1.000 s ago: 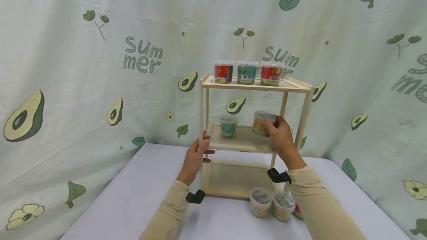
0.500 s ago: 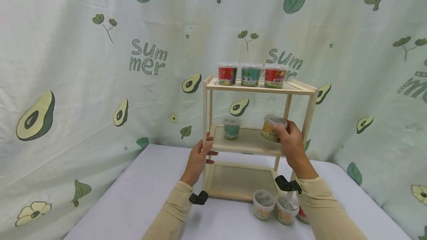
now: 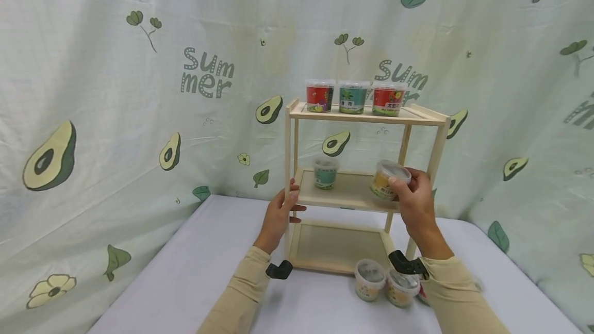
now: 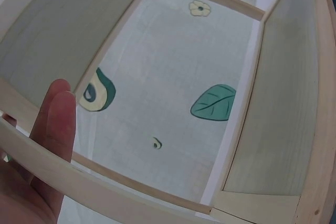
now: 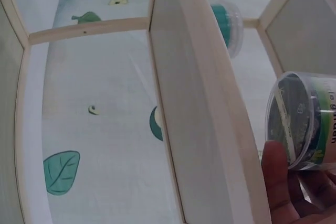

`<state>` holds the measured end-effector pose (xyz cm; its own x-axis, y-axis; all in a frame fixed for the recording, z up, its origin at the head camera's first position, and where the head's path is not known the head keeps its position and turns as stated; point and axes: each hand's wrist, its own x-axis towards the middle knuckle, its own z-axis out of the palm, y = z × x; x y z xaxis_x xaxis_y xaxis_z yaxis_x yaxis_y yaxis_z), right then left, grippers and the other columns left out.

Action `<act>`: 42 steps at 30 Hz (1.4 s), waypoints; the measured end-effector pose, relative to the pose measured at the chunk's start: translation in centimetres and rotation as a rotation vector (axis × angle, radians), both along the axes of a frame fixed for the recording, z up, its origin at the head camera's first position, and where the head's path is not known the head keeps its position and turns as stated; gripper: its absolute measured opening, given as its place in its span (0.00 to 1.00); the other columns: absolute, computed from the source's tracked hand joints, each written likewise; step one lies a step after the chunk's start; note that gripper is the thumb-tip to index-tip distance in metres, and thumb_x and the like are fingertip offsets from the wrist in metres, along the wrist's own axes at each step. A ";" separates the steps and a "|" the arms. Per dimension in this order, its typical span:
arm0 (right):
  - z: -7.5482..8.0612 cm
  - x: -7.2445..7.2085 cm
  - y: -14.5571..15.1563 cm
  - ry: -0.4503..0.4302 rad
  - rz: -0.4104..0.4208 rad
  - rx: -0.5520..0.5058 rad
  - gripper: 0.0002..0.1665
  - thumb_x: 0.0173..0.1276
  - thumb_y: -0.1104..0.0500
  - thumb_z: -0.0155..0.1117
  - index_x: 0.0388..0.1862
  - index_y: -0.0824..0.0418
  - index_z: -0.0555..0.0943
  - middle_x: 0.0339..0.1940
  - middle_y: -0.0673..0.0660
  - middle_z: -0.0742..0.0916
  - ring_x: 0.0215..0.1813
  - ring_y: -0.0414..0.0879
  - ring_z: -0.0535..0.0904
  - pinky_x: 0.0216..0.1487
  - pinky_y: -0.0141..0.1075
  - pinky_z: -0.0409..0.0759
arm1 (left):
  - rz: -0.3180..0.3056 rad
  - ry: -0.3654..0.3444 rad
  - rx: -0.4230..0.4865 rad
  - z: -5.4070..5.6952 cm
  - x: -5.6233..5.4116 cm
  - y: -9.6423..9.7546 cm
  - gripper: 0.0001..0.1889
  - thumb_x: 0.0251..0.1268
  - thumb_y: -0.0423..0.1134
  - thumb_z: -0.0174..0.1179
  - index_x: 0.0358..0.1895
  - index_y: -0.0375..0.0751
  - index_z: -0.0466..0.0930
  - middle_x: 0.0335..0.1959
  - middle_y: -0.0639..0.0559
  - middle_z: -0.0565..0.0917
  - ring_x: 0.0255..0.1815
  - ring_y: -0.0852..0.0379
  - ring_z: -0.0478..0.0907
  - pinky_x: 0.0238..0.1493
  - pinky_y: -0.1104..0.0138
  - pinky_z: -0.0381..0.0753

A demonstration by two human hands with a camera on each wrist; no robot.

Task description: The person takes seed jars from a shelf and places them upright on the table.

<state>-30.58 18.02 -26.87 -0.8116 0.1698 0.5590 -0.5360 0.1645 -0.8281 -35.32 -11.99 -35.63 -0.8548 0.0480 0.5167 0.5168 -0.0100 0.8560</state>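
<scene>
My right hand (image 3: 415, 200) holds a clear plastic tub with a yellow label (image 3: 390, 180), tilted, at the right of the wooden rack's middle shelf (image 3: 341, 189). Its lid faces the camera in the right wrist view, where my thumb (image 5: 275, 174) presses near the rim. I cannot tell whether the tub touches the shelf. At the rack's front left post (image 3: 288, 156) is my left hand (image 3: 276, 220), its straight fingers reaching past the post. Those fingers (image 4: 60, 124) show behind the wood in the left wrist view. A teal-labelled tub (image 3: 326, 174) stands on the middle shelf's left side.
On the top shelf stand a red tub (image 3: 319, 98), a teal tub (image 3: 352, 99) and another red tub (image 3: 387, 101) in a row. Two orange-labelled tubs, one left (image 3: 369, 281) and one right (image 3: 401, 290), sit before the bottom shelf (image 3: 341, 249). A red item is partly hidden by my right sleeve.
My right hand has carried the yellow-labelled tub rightward along the middle shelf, and the tub tilts more. The left hand stays at the post. The head view has shifted slightly.
</scene>
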 end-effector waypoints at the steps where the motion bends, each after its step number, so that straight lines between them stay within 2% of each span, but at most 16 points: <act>1: -0.1 0.2 0.0 0.010 -0.001 -0.015 0.29 0.72 0.56 0.57 0.67 0.65 0.62 0.52 0.57 0.78 0.50 0.42 0.74 0.43 0.25 0.76 | -0.002 0.001 0.002 0.1 0.1 0.0 0.24 0.77 0.57 0.52 0.65 0.49 0.75 0.76 0.59 0.65 0.47 0.47 0.84 0.36 0.57 0.84; 6: -0.6 1.4 0.2 0.084 0.023 -0.087 0.23 0.71 0.57 0.55 0.64 0.59 0.68 0.51 0.53 0.79 0.52 0.45 0.74 0.46 0.26 0.75 | -0.001 0.016 0.013 0.4 0.1 0.1 0.24 0.77 0.56 0.52 0.66 0.47 0.74 0.76 0.56 0.65 0.47 0.46 0.84 0.36 0.57 0.85; 12: -2.1 3.5 0.5 0.110 0.050 -0.102 0.29 0.72 0.57 0.52 0.71 0.60 0.67 0.57 0.55 0.76 0.57 0.48 0.72 0.49 0.23 0.75 | 0.000 -0.005 0.003 0.3 0.2 0.1 0.24 0.77 0.57 0.52 0.67 0.49 0.74 0.74 0.55 0.69 0.46 0.48 0.84 0.36 0.57 0.85; 14: -2.7 4.0 0.8 0.102 0.032 -0.084 0.30 0.73 0.56 0.52 0.73 0.60 0.66 0.58 0.54 0.75 0.57 0.47 0.71 0.49 0.22 0.76 | 0.003 -0.012 0.001 0.3 0.2 0.1 0.25 0.76 0.58 0.52 0.67 0.50 0.74 0.72 0.56 0.70 0.46 0.48 0.84 0.36 0.57 0.85; 21: -4.5 5.2 1.6 0.000 -0.057 0.001 0.29 0.77 0.54 0.52 0.73 0.59 0.63 0.60 0.52 0.74 0.58 0.44 0.72 0.48 0.19 0.75 | 0.013 -0.007 -0.004 0.1 0.2 -0.2 0.24 0.76 0.58 0.53 0.66 0.51 0.75 0.73 0.56 0.69 0.46 0.47 0.84 0.36 0.56 0.85; 25: -5.2 5.7 2.5 -0.046 -0.070 0.012 0.24 0.78 0.55 0.53 0.69 0.56 0.64 0.58 0.52 0.74 0.55 0.42 0.74 0.47 0.20 0.77 | 0.005 0.000 0.001 0.1 0.2 -0.1 0.24 0.77 0.57 0.52 0.66 0.50 0.75 0.75 0.56 0.67 0.46 0.47 0.84 0.36 0.56 0.85; 29: -6.0 6.5 4.1 -0.088 -0.078 0.070 0.23 0.79 0.56 0.54 0.68 0.54 0.64 0.56 0.50 0.75 0.52 0.36 0.76 0.45 0.20 0.77 | 0.005 -0.005 -0.008 0.0 0.3 0.0 0.23 0.77 0.57 0.51 0.66 0.50 0.74 0.76 0.56 0.66 0.46 0.48 0.84 0.36 0.56 0.85; 37: -6.9 7.3 6.5 -0.178 -0.096 0.224 0.25 0.80 0.53 0.53 0.69 0.58 0.61 0.60 0.60 0.75 0.45 0.26 0.77 0.43 0.20 0.77 | -0.002 -0.006 -0.006 0.2 0.1 0.0 0.25 0.75 0.60 0.52 0.68 0.54 0.74 0.72 0.59 0.70 0.47 0.48 0.84 0.37 0.56 0.85; 42: -7.4 7.4 7.6 -0.246 -0.059 0.265 0.30 0.80 0.52 0.53 0.71 0.63 0.57 0.62 0.66 0.76 0.45 0.28 0.78 0.42 0.22 0.78 | 0.008 -0.012 -0.006 -0.1 0.1 0.1 0.24 0.76 0.59 0.52 0.67 0.54 0.74 0.73 0.59 0.69 0.47 0.48 0.84 0.36 0.56 0.85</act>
